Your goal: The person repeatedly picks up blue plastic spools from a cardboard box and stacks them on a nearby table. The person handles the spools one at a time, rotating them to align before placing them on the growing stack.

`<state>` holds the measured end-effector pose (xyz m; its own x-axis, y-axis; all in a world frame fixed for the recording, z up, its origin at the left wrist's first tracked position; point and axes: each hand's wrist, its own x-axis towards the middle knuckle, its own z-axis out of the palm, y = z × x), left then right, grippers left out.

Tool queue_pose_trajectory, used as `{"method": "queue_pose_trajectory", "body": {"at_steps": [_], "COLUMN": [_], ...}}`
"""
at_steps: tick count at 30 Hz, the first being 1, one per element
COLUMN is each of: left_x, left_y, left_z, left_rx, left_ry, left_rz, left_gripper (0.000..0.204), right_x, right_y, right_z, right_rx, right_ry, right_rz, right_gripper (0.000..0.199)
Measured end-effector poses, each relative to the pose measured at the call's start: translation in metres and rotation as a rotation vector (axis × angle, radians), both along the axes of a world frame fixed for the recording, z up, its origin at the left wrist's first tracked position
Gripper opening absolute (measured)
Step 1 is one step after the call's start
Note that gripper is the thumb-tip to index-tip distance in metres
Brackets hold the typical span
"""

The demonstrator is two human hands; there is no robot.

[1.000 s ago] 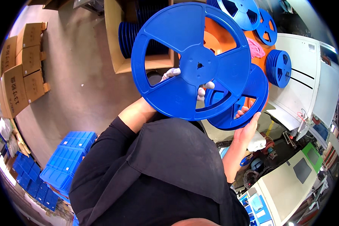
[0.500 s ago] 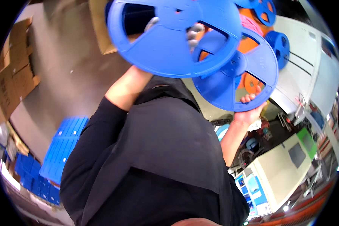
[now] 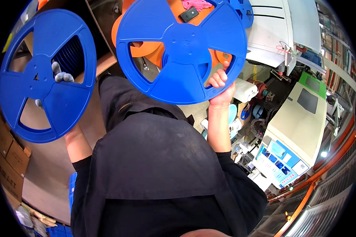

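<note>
1. Left hand (image 3: 53, 81), gloved, mostly hidden behind a blue reel (image 3: 45, 75), fingers poking through a spoke opening and closed on it, held up at the left.
2. Right hand (image 3: 220, 85), bare, curled around the lower rim of a second blue reel (image 3: 182, 49), raised at centre.
3. Reels well apart.
4. Behind: orange reel (image 3: 146, 45), cardboard boxes (image 3: 6, 154), beige machine (image 3: 300, 118).

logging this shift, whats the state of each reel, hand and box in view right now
left blue reel: held up, facing the camera, empty, fingertips through a spoke opening
right blue reel: held up by its lower rim, empty
left hand: gloved, mostly hidden behind its reel
right hand: bare, fingers curled over the reel's rim
orange reel: behind the right blue reel, mostly hidden
cardboard boxes: closed, stacked
</note>
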<state>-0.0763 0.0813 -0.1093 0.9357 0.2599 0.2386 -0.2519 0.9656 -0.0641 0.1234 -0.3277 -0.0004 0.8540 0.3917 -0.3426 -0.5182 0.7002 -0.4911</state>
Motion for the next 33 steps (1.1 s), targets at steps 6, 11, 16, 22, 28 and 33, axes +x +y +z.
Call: {"method": "queue_pose_trajectory", "body": {"at_steps": [6,11,16,22,28,33], "left_x": [-0.012,-0.007,0.022,0.065,0.079,0.066], "left_y": [0.003,-0.01,-0.04,-0.092,-0.137,-0.131], "left_z": [-0.004,-0.001,0.018,0.003,0.014,0.024], "left_rx": [0.01,0.03,0.117,0.486,0.051,-0.115], "left_ry": [0.14,0.367,0.786,0.791,0.717,0.472], "left_rz": [-0.05,-0.053,-0.043,-0.108,-0.25,-0.339], "left_gripper": [0.094,0.09,0.066,0.046,0.054,0.057], "right_x": [0.005,0.009,0.014,-0.037,-0.09,-0.089], "right_y": [0.014,0.028,0.062,0.155,0.193,0.188], "right_z": [0.002,0.011,0.024,0.032,0.029,0.022], "right_rx": [0.009,-0.056,-0.296,-0.642,-0.817,-0.744], "right_ry": [0.064,0.086,0.064,-0.499,-0.932,-0.939], "right_rz": [-0.001,-0.004,-0.059,0.283,0.814,0.993], "right_gripper": [0.044,0.048,0.054,0.052,0.066,0.072]}}
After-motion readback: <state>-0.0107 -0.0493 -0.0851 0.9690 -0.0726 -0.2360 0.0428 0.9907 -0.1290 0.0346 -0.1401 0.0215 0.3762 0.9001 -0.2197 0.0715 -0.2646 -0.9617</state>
